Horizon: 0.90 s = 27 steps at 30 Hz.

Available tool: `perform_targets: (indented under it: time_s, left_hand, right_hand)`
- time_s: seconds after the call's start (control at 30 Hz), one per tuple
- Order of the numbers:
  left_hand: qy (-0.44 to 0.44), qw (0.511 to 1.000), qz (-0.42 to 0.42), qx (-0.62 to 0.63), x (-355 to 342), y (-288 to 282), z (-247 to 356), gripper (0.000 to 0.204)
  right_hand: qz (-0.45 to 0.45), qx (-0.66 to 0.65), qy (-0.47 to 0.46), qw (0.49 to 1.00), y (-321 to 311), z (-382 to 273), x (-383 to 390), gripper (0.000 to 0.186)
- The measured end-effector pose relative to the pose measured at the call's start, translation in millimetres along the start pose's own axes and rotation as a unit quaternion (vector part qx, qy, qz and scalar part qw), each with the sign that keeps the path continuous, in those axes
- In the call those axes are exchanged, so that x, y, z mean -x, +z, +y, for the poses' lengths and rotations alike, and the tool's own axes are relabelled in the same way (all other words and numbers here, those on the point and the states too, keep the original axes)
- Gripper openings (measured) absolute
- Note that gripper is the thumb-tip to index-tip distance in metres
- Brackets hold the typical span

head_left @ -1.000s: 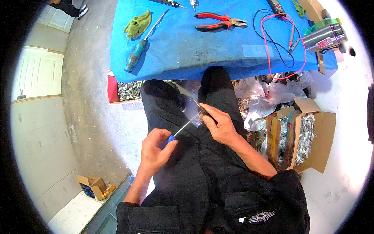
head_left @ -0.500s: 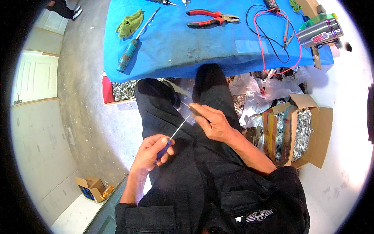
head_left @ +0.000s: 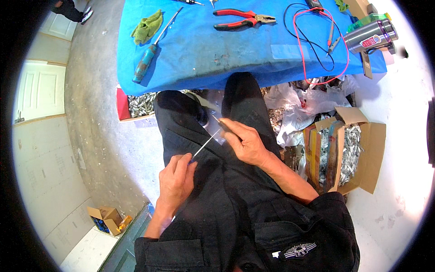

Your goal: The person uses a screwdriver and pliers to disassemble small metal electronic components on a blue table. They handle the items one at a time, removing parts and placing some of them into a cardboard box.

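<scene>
Above my lap, my left hand (head_left: 177, 181) is closed round a screwdriver (head_left: 206, 144) with a thin bright shaft. Its back faces up and covers nearly all of the blue handle. The shaft slants up to the right, its end beside the fingers of my right hand (head_left: 244, 143). Those fingers are pinched on a small dark piece with a thin metal tip (head_left: 215, 117) sticking out; its kind cannot be made out. On the blue-covered table (head_left: 195, 59) beyond my knees lie red-and-black pliers (head_left: 244, 20), a larger screwdriver (head_left: 147, 62) and a green cloth (head_left: 147, 28).
Meter leads (head_left: 304, 63) loop at the table's right, beside a steel flask (head_left: 370, 36). Cardboard boxes (head_left: 372, 156) of small metal parts stand right of my legs; a red-sided box (head_left: 122, 105) sits under the table. Someone's legs (head_left: 68, 10) show far left.
My left hand has rolled over, so its back now faces up and hides the handle. The screwdriver still points at my right hand, which stays nearly in place. The view has shifted slightly.
</scene>
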<state>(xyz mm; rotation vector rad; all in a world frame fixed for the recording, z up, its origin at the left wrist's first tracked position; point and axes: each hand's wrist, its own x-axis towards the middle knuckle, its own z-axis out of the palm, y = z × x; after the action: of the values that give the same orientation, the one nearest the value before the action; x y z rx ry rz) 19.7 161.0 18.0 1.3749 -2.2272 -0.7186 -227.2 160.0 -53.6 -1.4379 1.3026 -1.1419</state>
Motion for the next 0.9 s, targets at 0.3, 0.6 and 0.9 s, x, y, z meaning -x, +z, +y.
perform_targets:
  time_s: [0.3,0.6,0.9]
  left_hand:
    - [-0.424,0.691,-0.196,0.552,-6,-16,-33,0.025]
    - [-0.314,0.855,-0.138,0.390,-6,-1,-14,0.035]
    - [-0.006,1.000,-0.004,0.007,-3,0,3,0.021]
  right_hand:
    - [-0.029,0.037,-0.062,0.997,-2,-6,-6,0.044]
    - [-0.023,0.024,0.001,0.999,-10,-1,0,0.041]
    - [0.003,0.014,-0.022,1.000,-5,-5,-2,0.041]
